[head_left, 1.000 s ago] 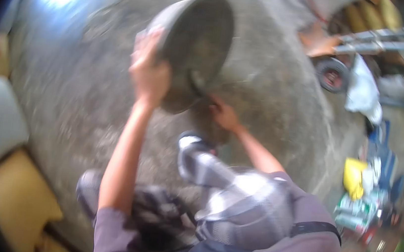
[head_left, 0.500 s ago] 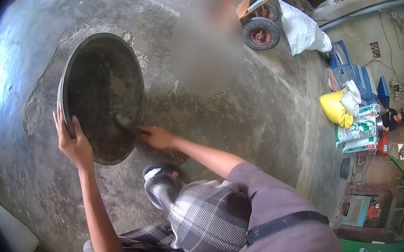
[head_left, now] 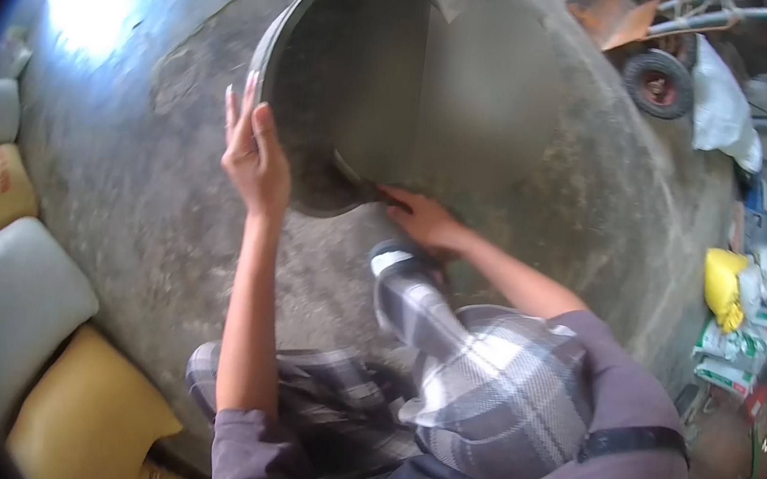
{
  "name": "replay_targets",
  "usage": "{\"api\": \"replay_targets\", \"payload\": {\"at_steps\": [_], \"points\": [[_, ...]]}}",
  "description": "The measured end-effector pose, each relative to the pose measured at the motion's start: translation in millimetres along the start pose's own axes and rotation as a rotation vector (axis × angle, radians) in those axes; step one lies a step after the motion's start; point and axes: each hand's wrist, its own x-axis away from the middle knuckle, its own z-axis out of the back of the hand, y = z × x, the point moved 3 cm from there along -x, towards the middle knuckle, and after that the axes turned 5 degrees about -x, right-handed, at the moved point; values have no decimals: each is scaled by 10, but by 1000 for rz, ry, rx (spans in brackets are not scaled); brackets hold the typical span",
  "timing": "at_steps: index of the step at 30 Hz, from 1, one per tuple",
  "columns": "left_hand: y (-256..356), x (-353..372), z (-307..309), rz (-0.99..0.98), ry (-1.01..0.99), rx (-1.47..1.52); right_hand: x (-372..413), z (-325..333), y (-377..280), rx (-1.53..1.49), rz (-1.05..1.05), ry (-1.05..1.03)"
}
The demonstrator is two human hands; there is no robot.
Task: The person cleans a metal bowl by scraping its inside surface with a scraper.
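Note:
A wide dark basin [head_left: 341, 74] is on the left of centre, its hollow facing me and its right part hidden by a blurred patch. My left hand [head_left: 260, 164] grips the basin's left rim, thumb on the inside and fingers along the outer wall. Low at the rim on the other side, my right hand [head_left: 419, 220] is closed round the handle of a small hand tool [head_left: 352, 170]. The tool's thin front end reaches inside the basin, close to its wall; motion smear hides its exact kind.
Full sacks [head_left: 23, 293] line the left side. A hand truck's wheel [head_left: 657, 84] and a white sack [head_left: 724, 113] stand at the upper right. A yellow bag [head_left: 723, 286] lies on the right among other bags. My shoe [head_left: 395, 260] is just below the right hand.
My view has swung left, bringing the sacks on that side into sight. The basin and both hands now appear higher and further right in the picture. Both hands keep their hold.

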Motion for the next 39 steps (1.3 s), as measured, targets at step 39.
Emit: {"api": "replay_targets", "payload": {"at_steps": [39], "points": [[-1751, 499, 1042, 1176, -589, -335, 434, 877, 961, 864, -190, 435]]}}
